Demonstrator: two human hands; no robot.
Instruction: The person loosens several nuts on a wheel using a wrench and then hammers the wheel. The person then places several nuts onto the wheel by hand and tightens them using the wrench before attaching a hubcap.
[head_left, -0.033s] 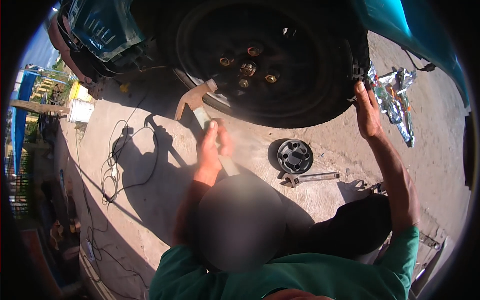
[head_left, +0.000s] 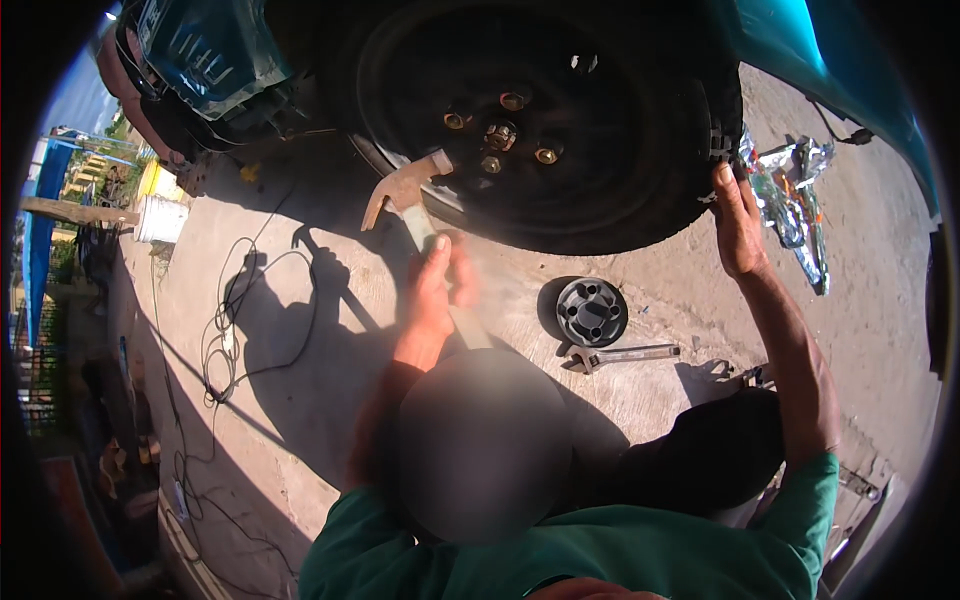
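Observation:
My left hand (head_left: 438, 285) is wrapped round the pale handle of a claw hammer (head_left: 408, 190), whose rusty head is close to the lower left of the tyre. Upright in front of me stands a car wheel (head_left: 590, 225) with a black tyre, its hub and several brass-coloured nuts showing in the dark rim. At the tyre's right edge my right hand (head_left: 738, 225) grips the tread, with some fingers hidden. A round black wheel centre cap (head_left: 591, 311) lies on the ground below the wheel. Just under it is an adjustable wrench (head_left: 620, 356).
Teal car bodywork (head_left: 800, 50) overhangs the wheel on the right. Crumpled silver foil packaging (head_left: 795, 200) lies beyond my right hand. A thin dark cable (head_left: 215, 385) sprawls over the concrete at left, near a white bucket (head_left: 160, 220). A blurred round patch covers the lower middle.
My left hand and the hammer have shifted slightly to the right, and the hammer head is nearer the wheel's rim. My right hand stays on the tyre.

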